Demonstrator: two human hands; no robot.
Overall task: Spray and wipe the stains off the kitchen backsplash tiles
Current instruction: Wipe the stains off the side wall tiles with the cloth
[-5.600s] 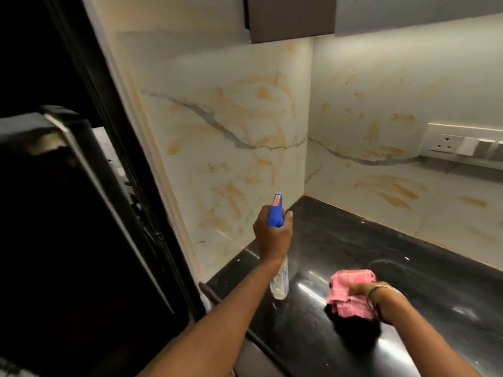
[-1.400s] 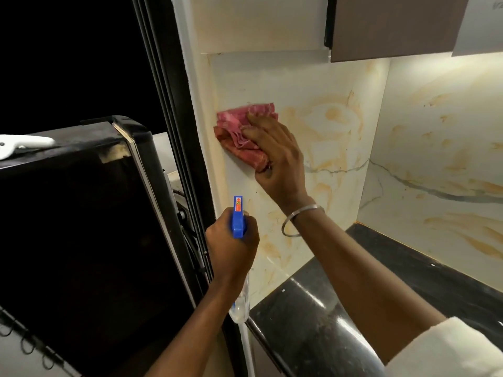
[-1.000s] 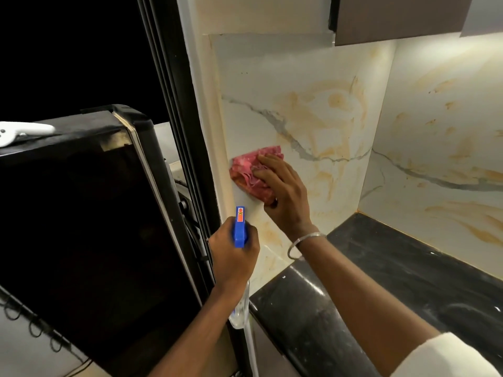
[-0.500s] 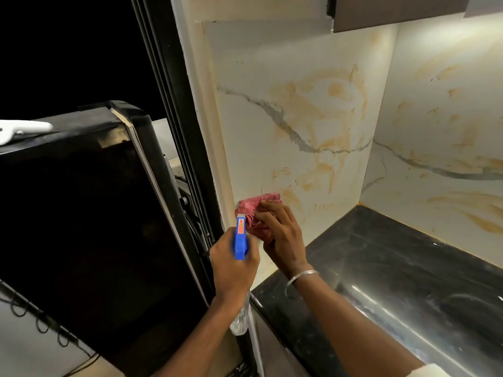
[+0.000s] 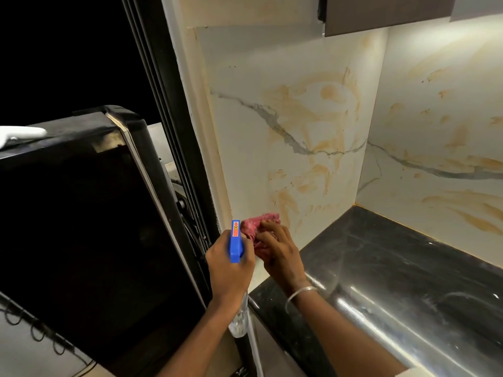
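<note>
Right hand (image 5: 281,255) sits low centre of frame, fingers curled into a bunched pink cloth (image 5: 251,227) and pressing it on the side backsplash tile (image 5: 245,131), near that tile's outer vertical edge and just above the black countertop (image 5: 394,268). Left hand (image 5: 227,270) is just left of it, nearly touching, fingers wrapped round the neck of the spray bottle (image 5: 235,242); blue trigger head points up-frame, clear body hangs below the wrist past the counter's front edge. Tight on the left: the tile edge meets a cream strip, then a dark vertical frame (image 5: 168,104), then a black appliance (image 5: 81,213) filling lower left. Open room runs right along the counter and up the tile. Orange-brown stains (image 5: 304,112) cover the middle of the side tile and carry across the corner onto the back tile (image 5: 435,118); a grey vein crosses both. Red-orange sticker on the spray head, print too small to read. Most of the cloth is hidden behind both hands; cannot tell how far it reaches down the tile. Silver bangle (image 5: 300,292) on the right wrist. Upper cabinet (image 5: 381,12) is cut by the top edge, a white object (image 5: 19,133) on the appliance by the left edge.
</note>
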